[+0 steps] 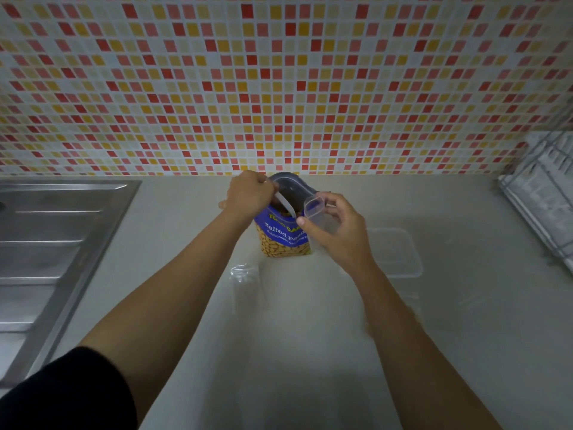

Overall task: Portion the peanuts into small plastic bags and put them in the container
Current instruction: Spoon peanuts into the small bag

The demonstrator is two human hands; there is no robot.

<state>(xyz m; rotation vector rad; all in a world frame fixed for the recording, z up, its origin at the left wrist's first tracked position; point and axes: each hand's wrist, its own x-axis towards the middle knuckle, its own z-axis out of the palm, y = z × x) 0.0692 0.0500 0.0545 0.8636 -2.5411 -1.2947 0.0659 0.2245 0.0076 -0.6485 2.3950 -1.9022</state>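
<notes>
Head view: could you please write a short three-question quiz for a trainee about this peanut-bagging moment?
1. True or false: the left hand holds a white spoon that dips into the open peanut bag.
2. What does the right hand hold? A) a small clear plastic bag, B) a knife, C) nothing.
3. Fill in: the clear container sits on the counter to the ____ of the peanut bag.

Key: 1 true; 2 A; 3 right.
</notes>
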